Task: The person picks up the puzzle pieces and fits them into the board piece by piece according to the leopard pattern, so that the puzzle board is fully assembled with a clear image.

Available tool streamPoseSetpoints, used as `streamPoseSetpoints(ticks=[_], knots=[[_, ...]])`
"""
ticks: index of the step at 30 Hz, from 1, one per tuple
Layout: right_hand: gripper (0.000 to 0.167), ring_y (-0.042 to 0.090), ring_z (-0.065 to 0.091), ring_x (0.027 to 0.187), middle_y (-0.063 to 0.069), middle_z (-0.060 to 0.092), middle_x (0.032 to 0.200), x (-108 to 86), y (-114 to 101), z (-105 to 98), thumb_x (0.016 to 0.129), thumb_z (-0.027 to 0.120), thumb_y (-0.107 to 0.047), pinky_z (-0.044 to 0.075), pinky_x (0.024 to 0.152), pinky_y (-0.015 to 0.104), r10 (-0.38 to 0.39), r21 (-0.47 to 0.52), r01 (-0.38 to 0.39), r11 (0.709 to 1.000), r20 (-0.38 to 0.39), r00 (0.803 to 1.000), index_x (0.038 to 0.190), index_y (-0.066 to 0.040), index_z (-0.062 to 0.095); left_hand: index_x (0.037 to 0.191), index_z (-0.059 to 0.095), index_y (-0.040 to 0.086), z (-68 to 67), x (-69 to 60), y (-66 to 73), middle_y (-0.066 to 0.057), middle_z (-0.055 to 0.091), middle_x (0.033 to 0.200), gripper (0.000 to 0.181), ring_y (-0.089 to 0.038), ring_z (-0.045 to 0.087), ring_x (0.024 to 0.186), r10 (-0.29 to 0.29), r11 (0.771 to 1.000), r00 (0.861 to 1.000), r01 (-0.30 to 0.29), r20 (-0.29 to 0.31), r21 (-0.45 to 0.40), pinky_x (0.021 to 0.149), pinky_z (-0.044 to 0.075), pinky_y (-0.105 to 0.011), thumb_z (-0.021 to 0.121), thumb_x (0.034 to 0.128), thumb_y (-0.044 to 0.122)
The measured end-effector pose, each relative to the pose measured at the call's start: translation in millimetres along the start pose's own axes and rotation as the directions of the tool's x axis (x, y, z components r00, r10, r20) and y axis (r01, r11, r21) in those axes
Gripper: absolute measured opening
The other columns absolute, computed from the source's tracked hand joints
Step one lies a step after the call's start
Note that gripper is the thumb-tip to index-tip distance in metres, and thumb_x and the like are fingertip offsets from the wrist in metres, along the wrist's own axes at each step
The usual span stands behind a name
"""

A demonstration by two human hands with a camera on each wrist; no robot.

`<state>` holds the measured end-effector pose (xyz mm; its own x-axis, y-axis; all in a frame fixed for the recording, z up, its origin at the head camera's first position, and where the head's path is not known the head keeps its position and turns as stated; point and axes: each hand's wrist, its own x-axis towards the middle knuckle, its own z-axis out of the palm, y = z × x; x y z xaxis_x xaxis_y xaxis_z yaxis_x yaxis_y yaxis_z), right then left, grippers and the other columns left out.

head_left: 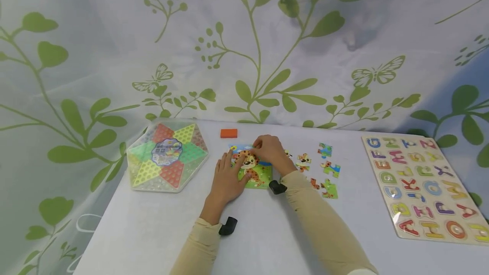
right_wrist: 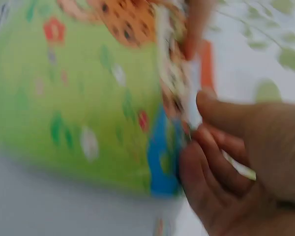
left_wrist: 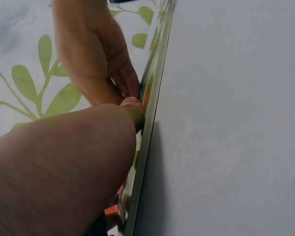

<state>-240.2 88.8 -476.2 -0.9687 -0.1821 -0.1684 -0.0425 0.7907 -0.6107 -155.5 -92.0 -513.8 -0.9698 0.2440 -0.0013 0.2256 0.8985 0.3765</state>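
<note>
A jigsaw puzzle board (head_left: 263,180) with a spotted leopard cub on green grass lies mid-table. My left hand (head_left: 228,180) rests on its left part with fingers spread. At the board's upper edge, my right hand (head_left: 270,151) pinches a puzzle piece (right_wrist: 173,88) between thumb and fingers; the piece is blurred and partly hidden by the hand. In the left wrist view, the left thumb (left_wrist: 132,109) touches the board near the right fingertips. Loose puzzle pieces (head_left: 304,160) lie right of the board, some partly hidden behind the right wrist.
A hexagonal Chinese checkers box (head_left: 143,177) lies at left. Behind the puzzle is a small orange-red block (head_left: 229,133). A wooden alphabet board (head_left: 397,224) lies at right. A leaf-patterned curtain (head_left: 183,75) hangs behind the white table (head_left: 256,232).
</note>
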Motion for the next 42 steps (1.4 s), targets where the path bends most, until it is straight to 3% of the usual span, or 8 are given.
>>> streamPoseSetpoints(ticks=[6, 13, 17, 20, 26, 33, 37, 42], knots=[[0.039, 0.031, 0.067, 0.112, 0.013, 0.072, 0.12, -25.3, 44.8, -37.2, 0.099, 0.068, -0.034, 0.057, 0.092, 0.048, -0.026, 0.175, 0.038, 0.984, -0.071, 0.997, 0.129, -0.01, 0.069, 0.161, 0.034, 0.022, 3.7, 2.2, 0.5, -0.021, 0.019, 0.169, 0.07, -0.044, 0.018, 0.156, 0.001, 1.0, 1.0, -0.001, -0.015, 0.026, 0.127, 0.02, -0.059, 0.053, 0.1017, 0.054], [0.055, 0.042, 0.058, 0.124, 0.026, 0.059, 0.138, -52.9, 116.4, -92.8, 0.1, 0.066, -0.034, 0.054, 0.095, 0.055, 0.108, 0.079, -0.099, 0.992, -0.123, 0.987, 0.146, -0.005, 0.056, 0.161, 0.034, 0.023, 7.6, 2.0, -2.0, -0.02, 0.019, 0.169, 0.069, -0.043, 0.018, 0.157, -0.016, 1.0, 1.0, 0.016, -0.023, 0.009, 0.127, 0.019, -0.058, 0.054, 0.102, 0.052], [0.07, 0.05, 0.052, 0.125, 0.035, 0.047, 0.14, -66.3, 148.4, -104.7, 0.096, 0.071, -0.036, 0.051, 0.094, 0.061, 0.151, 0.029, -0.149, 0.988, -0.13, 0.98, 0.151, 0.001, 0.046, 0.161, 0.034, 0.023, 7.6, 1.2, -2.6, -0.02, 0.019, 0.169, 0.069, -0.043, 0.017, 0.157, -0.02, 1.0, 1.0, 0.02, -0.017, -0.003, 0.128, 0.018, -0.058, 0.054, 0.1022, 0.051], [0.07, 0.052, 0.051, 0.123, 0.036, 0.046, 0.137, -71.8, 160.6, -105.0, 0.094, 0.073, -0.035, 0.049, 0.095, 0.062, 0.158, 0.012, -0.158, 0.987, -0.14, 0.977, 0.148, 0.003, 0.049, 0.162, 0.033, 0.023, 5.8, 1.1, -3.1, -0.02, 0.017, 0.169, 0.069, -0.043, 0.014, 0.157, -0.014, 1.0, 1.0, 0.014, -0.01, -0.016, 0.128, 0.016, -0.058, 0.054, 0.1024, 0.051], [0.057, 0.048, 0.054, 0.115, 0.033, 0.055, 0.128, -72.1, 163.3, -105.4, 0.093, 0.075, -0.032, 0.049, 0.09, 0.059, 0.159, 0.006, -0.16, 0.987, -0.174, 0.972, 0.135, 0.003, 0.06, 0.161, 0.033, 0.017, 5.9, 2.7, -4.0, -0.016, 0.015, 0.171, 0.069, -0.038, 0.01, 0.16, 0.036, 0.999, 0.999, -0.036, -0.015, -0.038, 0.129, 0.014, -0.058, 0.054, 0.1033, 0.048], [0.041, 0.045, 0.058, 0.118, 0.027, 0.062, 0.131, -69.3, 149.7, -103.5, 0.101, 0.065, -0.037, 0.052, 0.088, 0.055, 0.201, 0.11, -0.18, 0.977, -0.223, 0.954, 0.129, -0.006, 0.065, 0.162, 0.028, 0.011, 7.6, 3.1, -4.3, -0.01, 0.021, 0.171, 0.07, -0.032, 0.014, 0.16, 0.097, 0.995, 0.995, -0.097, 0.016, -0.017, 0.13, 0.013, -0.055, 0.05, 0.1057, 0.046], [0.042, 0.04, 0.067, 0.109, 0.023, 0.067, 0.127, -62.0, 128.3, -93.3, 0.1, 0.066, -0.039, 0.056, 0.084, 0.047, 0.153, 0.161, -0.118, 0.98, -0.223, 0.963, 0.128, -0.009, 0.069, 0.162, 0.029, 0.011, 7.1, 2.6, -4.7, -0.011, 0.022, 0.171, 0.07, -0.032, 0.016, 0.159, 0.1, 0.995, 0.995, -0.1, 0.011, 0.008, 0.13, 0.015, -0.055, 0.049, 0.1057, 0.046], [0.04, 0.032, 0.07, 0.103, 0.017, 0.069, 0.125, -45.8, 93.4, -68.8, 0.096, 0.071, -0.042, 0.056, 0.078, 0.037, 0.129, 0.243, -0.094, 0.966, -0.134, 0.983, 0.126, -0.015, 0.072, 0.162, 0.028, 0.011, 6.3, 2.3, -5.4, -0.011, 0.02, 0.171, 0.077, -0.032, 0.016, 0.16, 0.1, 0.995, 0.995, -0.1, 0.018, 0.019, 0.129, 0.015, -0.055, 0.052, 0.1027, 0.052]])
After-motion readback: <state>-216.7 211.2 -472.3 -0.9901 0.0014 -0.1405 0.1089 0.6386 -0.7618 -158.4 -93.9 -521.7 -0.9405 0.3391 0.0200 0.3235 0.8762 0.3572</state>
